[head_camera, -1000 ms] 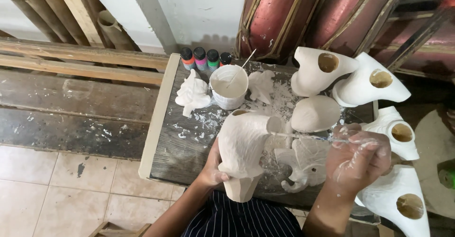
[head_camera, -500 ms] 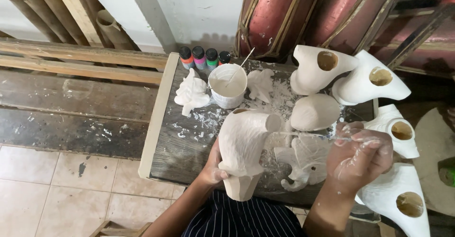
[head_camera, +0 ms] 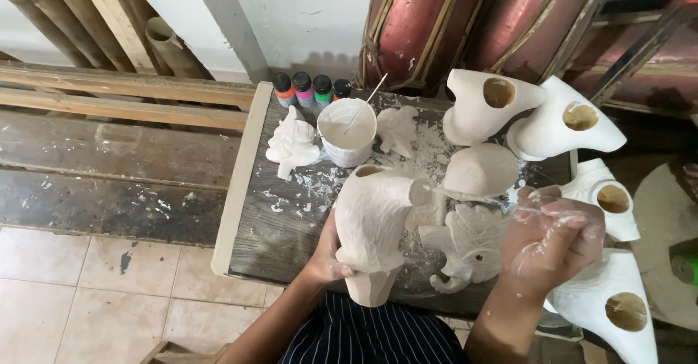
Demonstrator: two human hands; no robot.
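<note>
Head view: left hand (head_camera: 325, 256) half hidden behind carving (head_camera: 374, 226); brush (head_camera: 476, 199) blurred.

Her left hand (head_camera: 329, 256) was cupped with its fingers curled in a firm hold, the bare forearm rising from the lower edge and the wrist bent slightly inward. The right hand (head_camera: 549, 244), smeared with white, was raised a little higher with its fingers pinched together, its forearm angling up from below.
</note>
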